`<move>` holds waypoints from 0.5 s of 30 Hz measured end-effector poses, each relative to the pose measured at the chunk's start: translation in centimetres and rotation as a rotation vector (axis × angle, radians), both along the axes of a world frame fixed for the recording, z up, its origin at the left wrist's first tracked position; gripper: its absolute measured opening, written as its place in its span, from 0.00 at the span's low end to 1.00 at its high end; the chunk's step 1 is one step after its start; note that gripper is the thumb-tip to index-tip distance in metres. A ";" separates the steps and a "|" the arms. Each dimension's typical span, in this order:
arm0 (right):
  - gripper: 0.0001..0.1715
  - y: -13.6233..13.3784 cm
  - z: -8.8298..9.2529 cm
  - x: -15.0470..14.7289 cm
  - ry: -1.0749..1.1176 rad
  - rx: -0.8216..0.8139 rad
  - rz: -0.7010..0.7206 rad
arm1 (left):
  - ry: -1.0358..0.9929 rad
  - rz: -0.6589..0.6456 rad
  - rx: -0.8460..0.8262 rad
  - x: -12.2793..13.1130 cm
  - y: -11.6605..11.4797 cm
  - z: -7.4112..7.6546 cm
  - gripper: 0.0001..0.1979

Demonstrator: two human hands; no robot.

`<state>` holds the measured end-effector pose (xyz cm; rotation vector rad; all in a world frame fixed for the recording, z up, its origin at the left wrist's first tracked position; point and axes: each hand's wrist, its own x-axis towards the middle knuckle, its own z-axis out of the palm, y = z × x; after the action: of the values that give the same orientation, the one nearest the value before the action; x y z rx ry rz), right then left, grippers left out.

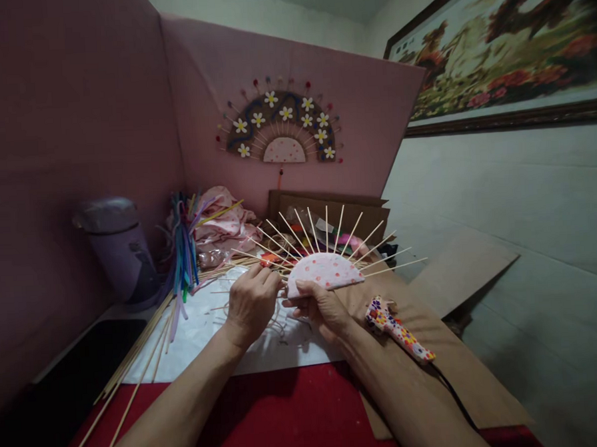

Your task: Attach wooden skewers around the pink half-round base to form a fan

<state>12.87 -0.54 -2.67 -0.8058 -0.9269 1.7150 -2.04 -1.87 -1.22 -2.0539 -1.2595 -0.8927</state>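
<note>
A half-round piece covered in pale pink dotted cloth (325, 270) is held up in the middle of the view. Thin wooden sticks (327, 227) fan out from its curved edge. My right hand (323, 309) grips its flat lower edge, thumb on the front face. At the left corner of the piece, my left hand (255, 299) is closed in a pinch; whatever lies between its fingertips is hidden. A flower-patterned glue gun (399, 331) rests on cardboard to the right of my right hand.
Loose sticks (135, 352) and colourful pipe cleaners (183, 243) lie left, beside a lidded purple container (120, 253). White paper (185, 349) covers part of the red tablecloth (279, 418). Cardboard (466, 375) lies right. A finished flowered fan (283, 117) hangs on the pink panel.
</note>
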 end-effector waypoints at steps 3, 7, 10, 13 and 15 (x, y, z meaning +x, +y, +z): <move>0.13 0.1 -0.1 0.1 0.035 -0.022 0.030 | -0.012 -0.006 0.008 0.1 0.0 0.1 0.09; 0.12 0.1 -0.1 0.2 0.062 -0.067 0.038 | -0.001 -0.003 -0.008 0.1 0.0 0.1 0.08; 0.11 0.0 -0.1 0.1 0.090 -0.086 0.022 | 0.013 0.002 -0.019 0.0 0.0 0.0 0.08; 0.10 0.0 0.0 0.0 0.125 -0.101 0.018 | 0.013 0.007 -0.021 -0.1 0.0 0.0 0.08; 0.09 0.0 0.0 0.0 0.138 -0.106 0.018 | 0.009 0.011 -0.024 -0.2 0.1 0.0 0.08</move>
<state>12.83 -0.49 -2.67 -0.7394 -0.7573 1.8231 -2.20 -1.80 -1.21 -2.0658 -1.2810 -0.8660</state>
